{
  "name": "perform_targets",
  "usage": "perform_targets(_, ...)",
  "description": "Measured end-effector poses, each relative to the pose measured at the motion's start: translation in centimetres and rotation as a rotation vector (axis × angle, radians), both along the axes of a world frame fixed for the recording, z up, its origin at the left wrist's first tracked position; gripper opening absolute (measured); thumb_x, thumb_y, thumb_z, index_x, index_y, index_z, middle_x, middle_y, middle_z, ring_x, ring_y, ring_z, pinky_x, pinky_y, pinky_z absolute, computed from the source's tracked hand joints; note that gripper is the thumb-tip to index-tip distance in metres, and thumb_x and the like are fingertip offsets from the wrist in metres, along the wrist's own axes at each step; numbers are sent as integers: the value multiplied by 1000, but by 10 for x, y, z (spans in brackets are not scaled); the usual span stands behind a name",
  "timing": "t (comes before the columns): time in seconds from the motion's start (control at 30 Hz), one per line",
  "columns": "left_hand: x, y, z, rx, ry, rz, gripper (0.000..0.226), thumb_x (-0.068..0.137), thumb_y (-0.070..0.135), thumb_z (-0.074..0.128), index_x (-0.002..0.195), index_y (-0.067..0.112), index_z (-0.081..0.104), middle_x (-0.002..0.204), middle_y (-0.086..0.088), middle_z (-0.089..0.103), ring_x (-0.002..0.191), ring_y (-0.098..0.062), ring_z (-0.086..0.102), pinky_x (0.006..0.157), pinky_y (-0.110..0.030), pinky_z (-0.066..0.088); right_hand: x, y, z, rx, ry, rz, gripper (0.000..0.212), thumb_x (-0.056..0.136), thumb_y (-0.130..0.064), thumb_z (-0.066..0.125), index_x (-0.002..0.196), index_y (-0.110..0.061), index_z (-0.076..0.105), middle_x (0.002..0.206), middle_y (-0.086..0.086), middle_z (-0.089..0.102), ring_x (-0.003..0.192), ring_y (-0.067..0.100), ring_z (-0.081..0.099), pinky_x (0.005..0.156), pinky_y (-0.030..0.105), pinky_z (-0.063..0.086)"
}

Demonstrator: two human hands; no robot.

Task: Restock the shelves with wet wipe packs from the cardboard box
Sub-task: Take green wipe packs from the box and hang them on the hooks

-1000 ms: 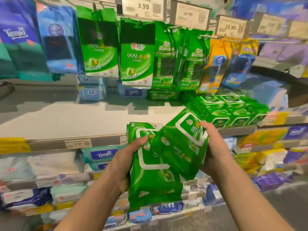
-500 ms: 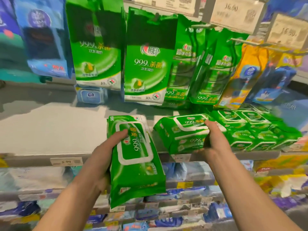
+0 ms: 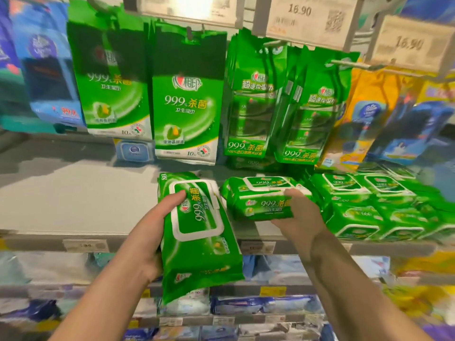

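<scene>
Two wet wipe packs (image 3: 199, 217) (image 3: 261, 198) (green) gripped above the shelf (image 3: 73, 205).

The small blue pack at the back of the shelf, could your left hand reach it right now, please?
Probably not yet: the left hand grips a green pack. The way to the blue pack looks free otherwise.

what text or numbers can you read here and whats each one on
"16.90": price tag above the hanging green bags.
"16.90": price tag at far right, blurred.
"999": hanging green bag.
"999": pack in left hand.
"999": pack in right hand.
"10": bottom of that hanging bag.
Shelf-edge labels: too blurred.
</scene>
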State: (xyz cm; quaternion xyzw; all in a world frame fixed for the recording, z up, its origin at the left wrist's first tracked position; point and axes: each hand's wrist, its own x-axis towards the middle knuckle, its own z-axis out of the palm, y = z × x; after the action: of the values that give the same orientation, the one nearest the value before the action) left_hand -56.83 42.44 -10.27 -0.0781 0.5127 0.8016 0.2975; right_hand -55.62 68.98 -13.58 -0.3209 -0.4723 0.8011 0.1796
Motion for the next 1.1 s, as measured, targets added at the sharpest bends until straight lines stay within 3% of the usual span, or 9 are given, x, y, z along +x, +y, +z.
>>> perform_targets(0.07,-2,4,-4,2,-12,6,38,87,45,67,94,12,83,102,-21,78,74,-37,77,83,-47,55,12,2,2,59,-33,-3,21,87,-13,68,107,-8,66,112,16,69,91,29,68,87,44,58)
perform_targets(0.13,-3,6,-3,21,-11,11,39,84,44,69,101,12,82,105,-21,77,77,-38,77,87,-50,54,23,1,3,197,-94,10,19,91,-9,68,107,0,66,91,13,65,73,24,61,67,33,51)
perform_targets(0.2,-4,9,-4,26,-17,14,40,83,42,69,107,11,79,107,-21,77,80,-39,77,88,-51,54,35,-5,4,470,-170,1,35,92,-9,70,122,7,59,74,2,55,61,16,49,54,26,39)
perform_targets(0.3,-6,13,-5,25,-34,19,43,81,41,70,111,11,78,108,-22,76,81,-39,77,90,-52,53,42,-17,3,1097,-226,145,81,91,-21,76,157,-26,30,90,-11,55,75,4,57,63,19,44)
perform_targets(0.4,-7,15,-5,8,-40,32,43,82,40,70,112,10,77,109,-23,76,84,-40,76,95,-55,52,35,-17,-11,1539,-437,284,81,91,-44,73,157,-40,27,91,-2,64,91,17,64,73,32,50)
perform_targets(0.63,-10,14,-4,-5,-29,64,45,78,38,72,112,10,77,108,-23,76,79,-38,76,92,-53,53,8,5,-14,1481,-388,230,56,86,-46,76,131,-31,46,89,-1,69,81,26,65,69,41,54)
perform_targets(0.8,-11,12,-8,-12,-27,90,43,77,38,73,109,10,78,106,-21,77,76,-37,76,85,-48,55,-17,13,-22,1368,-330,180,47,86,-39,78,98,-20,37,70,1,50,60,24,47,54,36,33)
perform_targets(0.97,-12,14,-10,-22,-34,81,41,76,39,73,104,10,78,102,-22,77,73,-36,76,80,-47,55,-45,23,-21,1366,-481,197,45,88,-44,77,100,-16,43,82,0,55,82,30,59,67,36,41)
perform_targets(1.1,-11,19,-9,-22,-32,78,37,81,38,70,101,8,79,100,-22,77,70,-36,76,78,-46,55,-57,26,-23,1391,-507,178,45,88,-45,76,101,-16,45,87,4,59,84,31,60,68,36,43)
